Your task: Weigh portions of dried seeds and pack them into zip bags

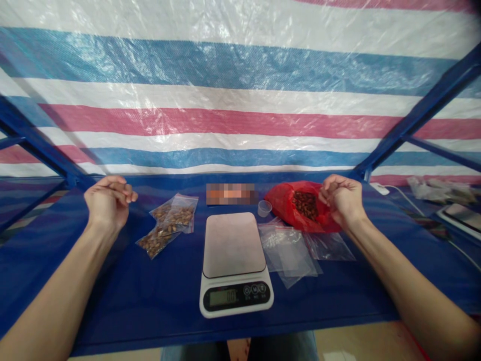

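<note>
On the blue surface (143, 296) sits a white scale (236, 245), reading what looks like 0.0. At its two o'clock is a red bag (280, 203). Flat clear bags (289, 253) at three o'clock look not yet filled. A few filled bags (165, 228) at ten o'clock look done. Farther out at ten, the left hand (108, 200) is curled; at two, the right hand (341, 199) curls by the red bag's mouth. I can't tell if either holds anything. A little cup (264, 208) sits at one o'clock. Many brown nuts (305, 204) are left in the red bag.
</note>
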